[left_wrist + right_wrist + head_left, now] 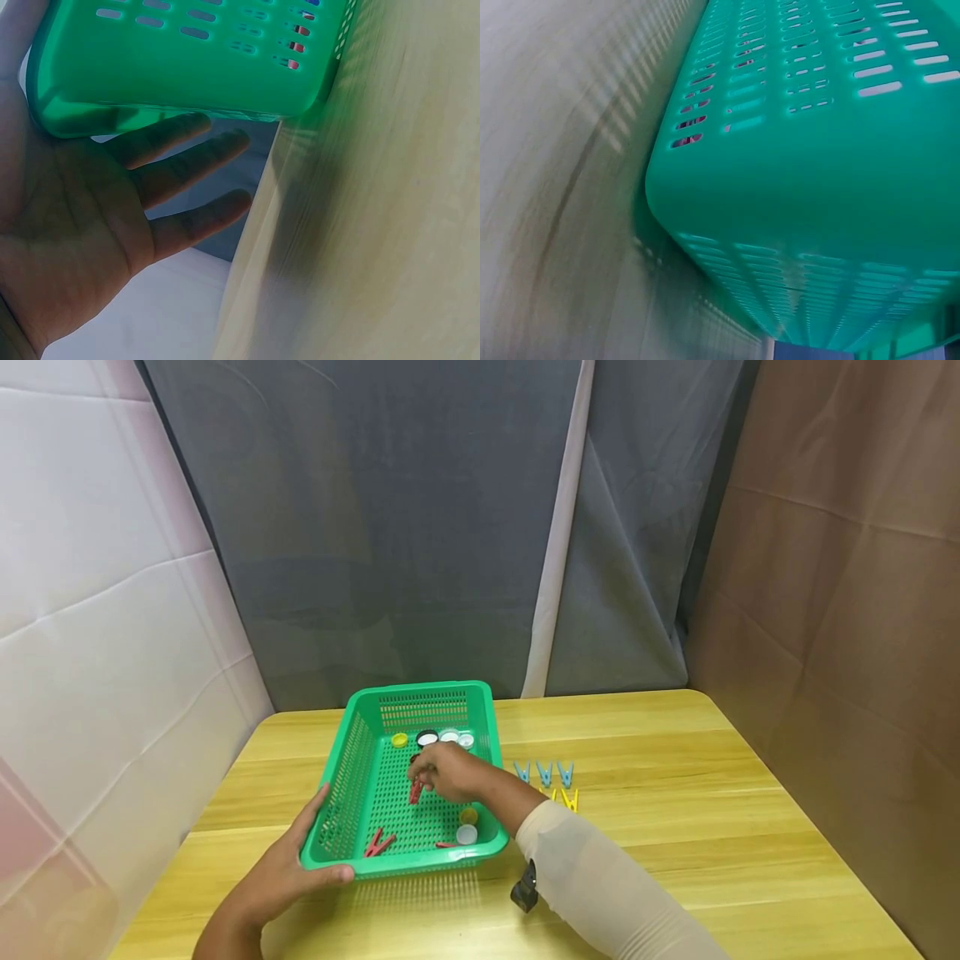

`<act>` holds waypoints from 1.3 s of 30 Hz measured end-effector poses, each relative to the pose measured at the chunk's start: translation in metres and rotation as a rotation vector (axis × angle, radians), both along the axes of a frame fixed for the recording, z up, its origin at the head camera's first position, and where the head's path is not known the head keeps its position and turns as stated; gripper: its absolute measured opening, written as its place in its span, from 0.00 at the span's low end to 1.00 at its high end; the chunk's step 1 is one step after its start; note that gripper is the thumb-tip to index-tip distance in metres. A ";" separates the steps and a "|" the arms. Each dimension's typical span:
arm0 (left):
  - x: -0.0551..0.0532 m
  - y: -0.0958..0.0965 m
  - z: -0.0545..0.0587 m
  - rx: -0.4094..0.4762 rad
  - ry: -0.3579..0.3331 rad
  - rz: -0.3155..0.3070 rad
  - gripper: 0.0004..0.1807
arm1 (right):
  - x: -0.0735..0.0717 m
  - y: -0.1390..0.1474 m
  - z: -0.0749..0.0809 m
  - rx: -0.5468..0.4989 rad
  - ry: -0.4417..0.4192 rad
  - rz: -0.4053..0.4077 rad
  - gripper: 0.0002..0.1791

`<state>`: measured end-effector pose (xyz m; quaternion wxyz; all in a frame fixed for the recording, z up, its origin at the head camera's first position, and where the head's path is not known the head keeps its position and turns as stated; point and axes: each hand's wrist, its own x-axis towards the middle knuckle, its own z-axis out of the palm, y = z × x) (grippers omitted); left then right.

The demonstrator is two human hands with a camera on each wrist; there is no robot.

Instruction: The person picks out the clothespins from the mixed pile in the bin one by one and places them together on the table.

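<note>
- A pale beige sleeve point(622, 885) with a small black device point(524, 887) at its cuff crosses the lower right, nearest the camera.
- The right hand point(453, 772) reaches over the right rim of a green perforated plastic basket point(412, 862), fingers bent downward, pinching a slim red plastic clothespin point(416, 792) near its far end.
- That clothespin is inside the basket, around its middle; its long axis runs near to far, the visible end pointing toward the person and slightly left. Whether it touches the floor, I cannot tell.
- The left hand point(281, 868) is spread around the basket's near-left corner, thumb on the near rim, index finger along the left wall; the left wrist view shows the other three fingers straight and apart.
- Beside the near wall lies a V-shaped red clothespin point(379, 843), legs opening far and right. A red piece point(446, 844) farther right is partly hidden.
- Near the right corner sit a round yellowish cap point(468, 816) and a round white cap point(467, 835).
- Along the far wall: a round yellow cap point(399, 740), a black-rimmed white cap point(427, 738) and two whitish round caps point(466, 741), the right hand covering part of this row.
- On the wooden table point(675, 793), right of the basket, three light blue clothespins point(544, 775) stand in a row beyond two yellow clothespins point(570, 800); the right forearm partly blocks the left yellow one.
</note>
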<state>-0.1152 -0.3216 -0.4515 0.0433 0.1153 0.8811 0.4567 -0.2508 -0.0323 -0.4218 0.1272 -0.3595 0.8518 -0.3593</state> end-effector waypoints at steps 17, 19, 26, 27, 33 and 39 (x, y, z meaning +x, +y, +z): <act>-0.004 0.001 0.001 -0.005 -0.013 0.017 0.70 | -0.006 0.001 -0.002 -0.198 -0.317 0.012 0.13; -0.004 0.001 0.001 -0.010 -0.010 0.019 0.70 | -0.007 0.002 -0.002 -0.245 -0.403 0.023 0.14; -0.004 0.001 0.001 -0.007 -0.015 0.024 0.71 | -0.010 0.006 0.003 -0.382 -0.641 0.056 0.14; -0.004 0.001 0.001 -0.007 -0.015 0.024 0.71 | -0.011 0.006 0.003 -0.403 -0.665 0.059 0.14; -0.003 0.001 0.001 0.005 -0.023 0.024 0.70 | -0.017 0.008 0.003 -0.473 -0.733 0.077 0.10; -0.003 0.001 0.000 0.006 -0.028 0.021 0.70 | -0.018 0.007 0.003 -0.456 -0.688 0.014 0.37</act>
